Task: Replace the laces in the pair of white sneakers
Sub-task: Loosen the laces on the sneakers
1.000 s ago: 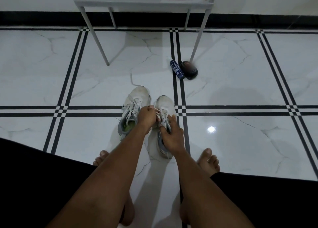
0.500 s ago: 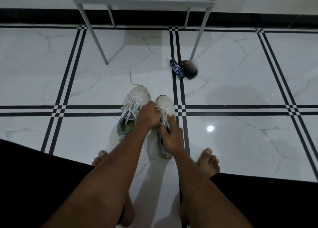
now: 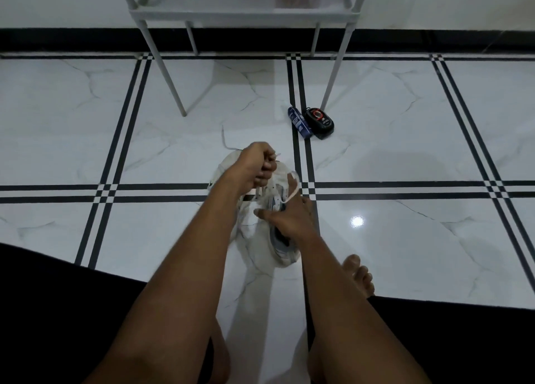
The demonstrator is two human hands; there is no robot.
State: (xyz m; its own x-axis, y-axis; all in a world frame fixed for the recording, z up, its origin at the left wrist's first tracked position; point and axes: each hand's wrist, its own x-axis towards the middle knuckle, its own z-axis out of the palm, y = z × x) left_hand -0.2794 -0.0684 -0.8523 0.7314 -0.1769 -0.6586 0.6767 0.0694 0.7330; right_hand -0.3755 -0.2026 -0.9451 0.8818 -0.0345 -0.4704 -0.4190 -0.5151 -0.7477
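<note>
The right sneaker [image 3: 282,244] sits on the white floor [image 3: 405,157] between the person's bare feet, near the black lines. The left sneaker [image 3: 224,172] is just beside it, mostly hidden under the left arm. A white lace [image 3: 293,191] loops up out of the right sneaker.

The left hand [image 3: 256,165] is closed in a fist around the lace and is lifted over the toe of the shoe. The right hand [image 3: 289,220] lies on top of the right sneaker, fingers spread and fairly flat, pressing it down; it is not wrapped around anything.

This looks like pulling the old lace out. If the right hand lets up, the shoe could slide or tip when the lace is tugged. The lace could also catch in a hole, or slip out of the fist.

Farther away, a blue packet [image 3: 299,123] and a black tin [image 3: 320,120] lie touching each other, next to a leg of the white rack [image 3: 243,15].
</note>
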